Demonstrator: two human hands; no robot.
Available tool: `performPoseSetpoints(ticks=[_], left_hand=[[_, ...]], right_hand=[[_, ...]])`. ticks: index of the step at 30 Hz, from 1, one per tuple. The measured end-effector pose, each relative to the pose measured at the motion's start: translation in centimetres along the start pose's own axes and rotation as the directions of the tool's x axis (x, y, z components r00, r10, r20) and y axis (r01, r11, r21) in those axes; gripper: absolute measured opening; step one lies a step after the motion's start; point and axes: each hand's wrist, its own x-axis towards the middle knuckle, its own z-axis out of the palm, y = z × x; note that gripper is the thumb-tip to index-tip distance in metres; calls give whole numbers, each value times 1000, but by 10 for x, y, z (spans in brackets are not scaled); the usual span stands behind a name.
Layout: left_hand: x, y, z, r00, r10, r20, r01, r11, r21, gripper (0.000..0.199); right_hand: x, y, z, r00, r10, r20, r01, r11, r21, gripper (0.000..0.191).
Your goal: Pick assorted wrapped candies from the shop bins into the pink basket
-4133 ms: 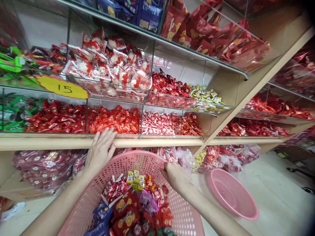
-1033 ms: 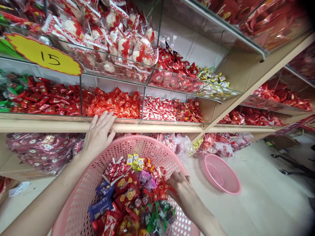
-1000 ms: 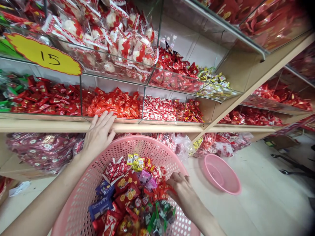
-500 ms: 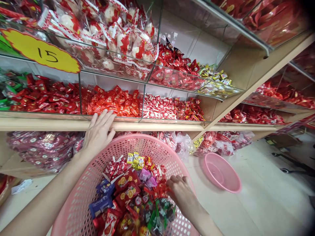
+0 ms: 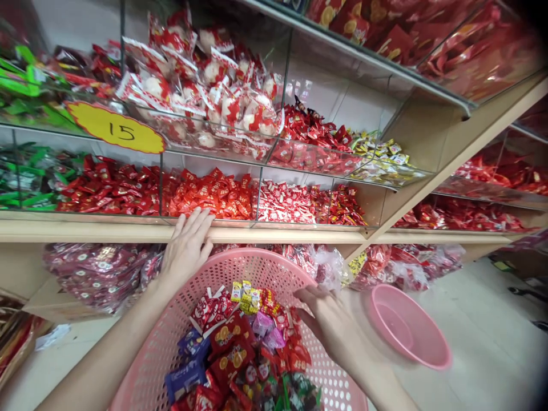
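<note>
My left hand [image 5: 188,246] lies with fingers stretched over the wooden shelf edge [image 5: 274,234], fingertips at the front of a compartment of orange-red wrapped candies [image 5: 214,194]. Below it is a large pink perforated basket [image 5: 342,382]. Mixed wrapped sweets fill its bottom: red packets with orange pictures [image 5: 231,359], blue packets [image 5: 184,379], purple-wrapped candies [image 5: 268,331], small yellow ones [image 5: 246,297] and dark green-tipped ones [image 5: 299,391]. Over the basket's right side hovers my right hand [image 5: 327,319], thumb and fingers apart, with nothing seen in it.
Clear-fronted shelf bins hold red-and-white candies [image 5: 286,202], green-wrapped candies [image 5: 34,177] and bagged white-and-red sweets [image 5: 214,97]. A yellow tag [image 5: 115,127] hangs at left. Under the shelf lie bulk candy bags [image 5: 98,271]. A pink basin [image 5: 411,325] stands on the floor at right.
My right hand has lifted off the red candies in the basket, and its fingers have opened. My left hand stays on the shelf edge. The view has shifted slightly left and up.
</note>
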Motion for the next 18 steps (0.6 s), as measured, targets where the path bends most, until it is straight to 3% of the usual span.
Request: performPoseSetpoints(ticks=[7, 12, 15, 18], left_hand=[[-1, -3, 0, 1000, 4, 4, -4, 1000, 5, 51], [-1, -2, -1, 1000, 1, 5, -1, 1000, 7, 53], [-1, -3, -1, 1000, 1, 5, -1, 1000, 13, 54], [-2, -3, 0, 1000, 4, 8, -4, 1000, 29, 53]], right_hand=[[118, -46, -41, 969, -165, -184, 179, 982, 60, 20], [199, -76, -46, 957, -233, -171, 222, 972, -82, 33], [228, -86, -41, 972, -209, -109, 199, 975, -95, 37], [240, -90, -35, 985, -151, -77, 144, 985, -95, 28]])
